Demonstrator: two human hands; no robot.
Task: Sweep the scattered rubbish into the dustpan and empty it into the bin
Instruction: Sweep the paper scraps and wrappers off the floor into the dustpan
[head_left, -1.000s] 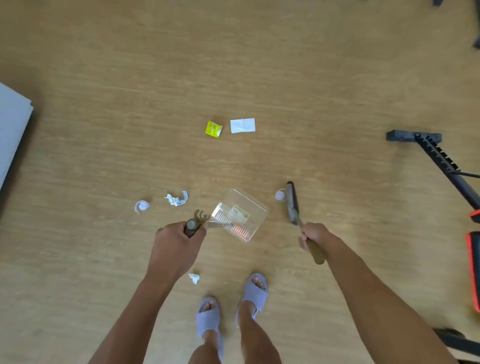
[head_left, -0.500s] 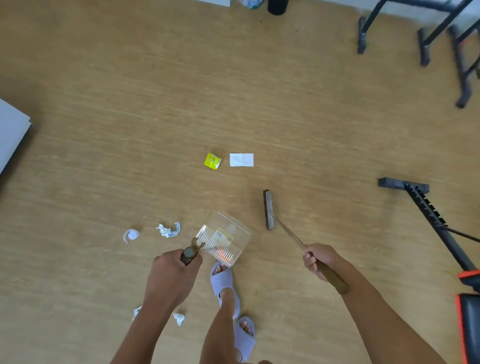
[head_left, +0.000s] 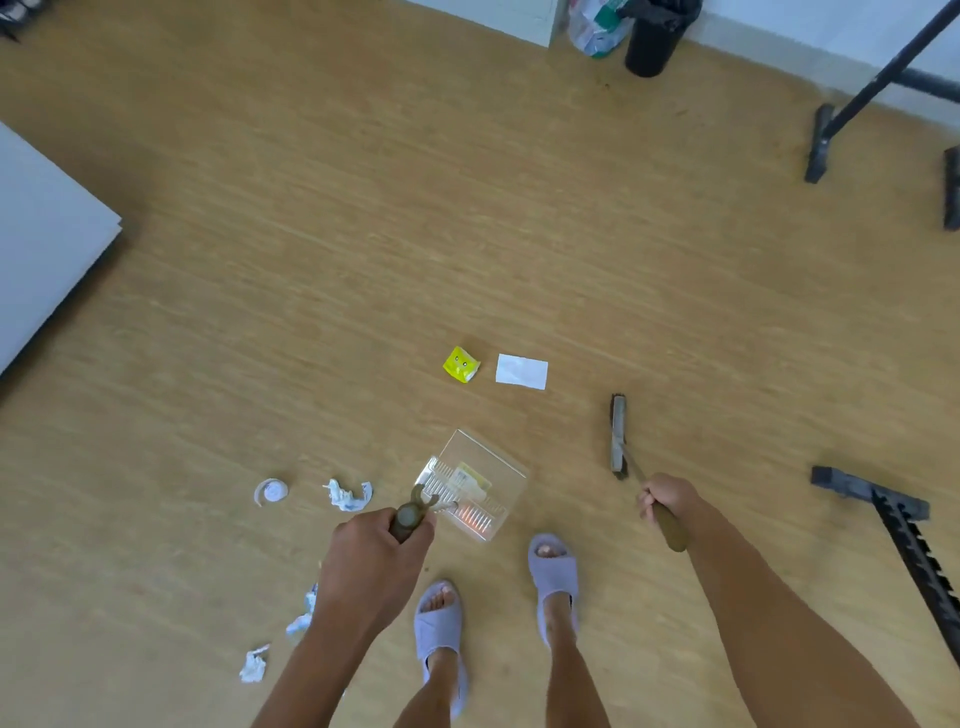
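Note:
My left hand (head_left: 376, 551) grips the brown handle of a clear plastic dustpan (head_left: 475, 483), which holds a small yellowish scrap. My right hand (head_left: 662, 499) is closed on the wooden handle of a small brush (head_left: 618, 439), whose head rests on the floor right of the dustpan. A yellow wrapper (head_left: 461, 364) and a white paper slip (head_left: 521, 371) lie ahead of the dustpan. Crumpled white tissue (head_left: 347, 494) and a white curled scrap (head_left: 271, 491) lie to its left. More tissue bits (head_left: 254, 665) lie near my left arm. A black bin (head_left: 655, 36) stands at the far wall.
A grey board (head_left: 47, 249) lies at the left. Black metal stand legs (head_left: 852, 93) cross the top right, and a black toothed frame (head_left: 904, 540) lies at the right. A plastic bag (head_left: 597, 26) sits beside the bin. My feet in pale slippers (head_left: 553, 577) stand below the dustpan.
The view has tilted up, so the far wall and the bin now show. The brush head has moved right, away from the dustpan. My feet have stepped forward.

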